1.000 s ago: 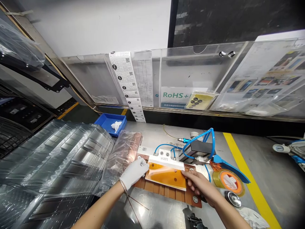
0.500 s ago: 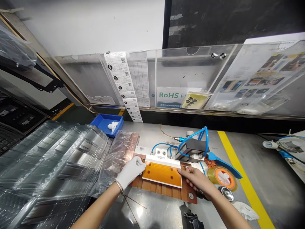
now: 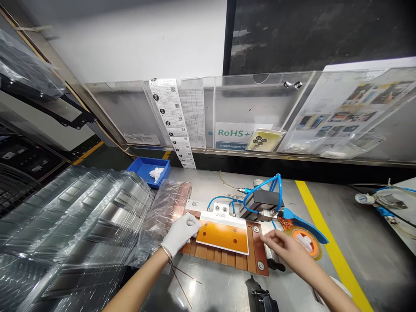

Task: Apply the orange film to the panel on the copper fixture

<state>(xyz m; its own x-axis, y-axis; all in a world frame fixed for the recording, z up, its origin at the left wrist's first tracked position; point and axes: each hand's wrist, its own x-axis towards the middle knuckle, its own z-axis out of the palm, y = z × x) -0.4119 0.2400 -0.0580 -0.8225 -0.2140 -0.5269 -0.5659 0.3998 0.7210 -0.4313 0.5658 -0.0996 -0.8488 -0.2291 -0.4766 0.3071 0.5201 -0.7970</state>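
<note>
My left hand [image 3: 180, 232], in a white glove, is closed in a pinch at the left edge of a white plate with an amber film face [image 3: 222, 236]. Anything between those fingertips is hidden. The plate is marked JJ-25070 and lies tilted over a ribbed copper-brown base [image 3: 224, 261]. My bare right hand [image 3: 281, 242] is at the right end of that base, thumb and fingers pressed together near its edge, apart from the plate. What they hold, if anything, is too small to make out. Blue air hoses [image 3: 224, 197] join the plate's top bracket.
Wrapped clear trays [image 3: 97, 208] and bagged copper-coloured parts [image 3: 167, 203] stand at left, a blue bin [image 3: 149, 167] behind them. To the right are a black valve block [image 3: 260, 206], a tape roll [image 3: 307, 242] and a yellow floor-style stripe [image 3: 321, 225].
My right hand has moved right, off the plate's upper right corner to the base's end. My left hand stays at the plate's left edge. The view has shifted slightly.
</note>
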